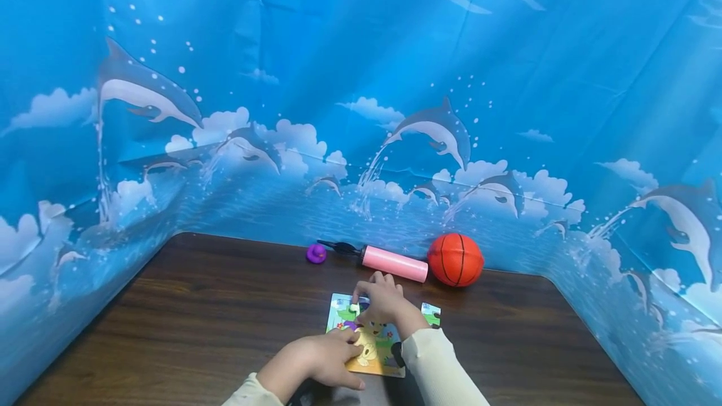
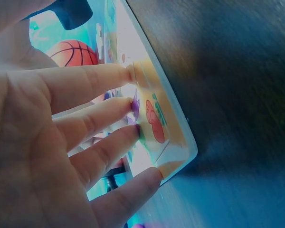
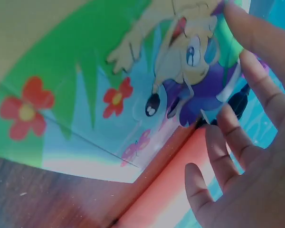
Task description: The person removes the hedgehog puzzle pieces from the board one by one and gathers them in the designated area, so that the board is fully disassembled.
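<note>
A colourful picture puzzle board (image 1: 376,348) lies flat on the dark wooden table (image 1: 214,318), near its front edge. My left hand (image 1: 341,356) rests on the board's left side, and in the left wrist view its straight fingers (image 2: 115,107) press on the board (image 2: 157,114). My right hand (image 1: 376,301) lies over the board's far end. In the right wrist view its relaxed fingertips (image 3: 247,66) touch the cartoon picture (image 3: 109,95). Neither hand plainly holds a piece. A loose puzzle piece (image 1: 431,313) lies just right of the board.
At the table's back stand an orange basketball (image 1: 455,259), a pink hand pump (image 1: 395,263) with a black handle, and a small purple object (image 1: 316,253). Blue dolphin-print sheeting (image 1: 361,111) walls in the table on three sides.
</note>
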{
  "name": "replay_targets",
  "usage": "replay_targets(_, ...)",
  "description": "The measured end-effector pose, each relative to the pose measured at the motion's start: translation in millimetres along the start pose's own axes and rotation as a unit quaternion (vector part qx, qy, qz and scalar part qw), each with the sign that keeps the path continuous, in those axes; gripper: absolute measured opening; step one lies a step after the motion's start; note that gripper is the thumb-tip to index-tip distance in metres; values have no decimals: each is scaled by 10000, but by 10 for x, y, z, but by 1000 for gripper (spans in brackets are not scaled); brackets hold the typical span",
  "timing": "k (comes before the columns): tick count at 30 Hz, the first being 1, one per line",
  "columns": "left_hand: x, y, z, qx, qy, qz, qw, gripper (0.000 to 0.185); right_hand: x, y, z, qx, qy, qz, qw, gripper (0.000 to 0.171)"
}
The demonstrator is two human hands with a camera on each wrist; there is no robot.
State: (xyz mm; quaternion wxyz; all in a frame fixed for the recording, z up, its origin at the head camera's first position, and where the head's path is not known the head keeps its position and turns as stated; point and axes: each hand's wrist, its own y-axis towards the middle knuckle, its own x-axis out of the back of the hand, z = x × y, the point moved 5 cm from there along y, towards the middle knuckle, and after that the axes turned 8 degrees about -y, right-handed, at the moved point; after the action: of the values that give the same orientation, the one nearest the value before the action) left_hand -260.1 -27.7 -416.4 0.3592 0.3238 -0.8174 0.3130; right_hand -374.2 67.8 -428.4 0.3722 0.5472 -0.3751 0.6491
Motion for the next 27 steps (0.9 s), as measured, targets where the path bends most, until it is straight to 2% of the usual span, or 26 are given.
replay_targets(3, -6, 7, -2, 47, 11, -20, 10000, 60, -3, -7, 1, 95, 42, -171, 9998, 27)
replay_targets(5, -7, 10, -1, 64, 42, -56, 10000, 61, -9, -18, -23, 138, 288, -284, 9991, 24)
replay_targets(8, -11, 11, 5, 46, 121, -116, 9998, 61, -19, -40, -97, 146, 1069, -486, 9930, 18)
replay_targets(10, -16, 14, 16, 5, 176, -147, 9997, 60, -28, -58, -165, 109, 1721, -618, 9831, 19)
replay_targets(13, -25, 27, 34, -14, 269, -150, 9995, 58, -49, -81, -274, -20, 2596, -776, 9626, 21)
replay_targets(15, -32, 46, 41, 1, 281, -109, 9995, 56, -55, -97, -353, -175, 3127, -905, 9454, 22)
replay_targets(19, -44, 79, 43, 67, 232, -53, 9997, 55, -41, -155, -544, -707, 4184, -1090, 8989, 26)
replay_targets(22, -47, 88, 37, 99, 224, -88, 9997, 52, -27, -244, -758, -1157, 4861, -1146, 8586, 37)
replay_targets(25, -41, 83, 41, 110, 318, -109, 9994, 46, -11, -379, -1032, -1519, 5140, -1220, 8354, 40)
replay_targets(27, -31, 70, 54, 121, 390, -109, 9991, 40, -6, -491, -1234, -1724, 5185, -1285, 8276, 37)
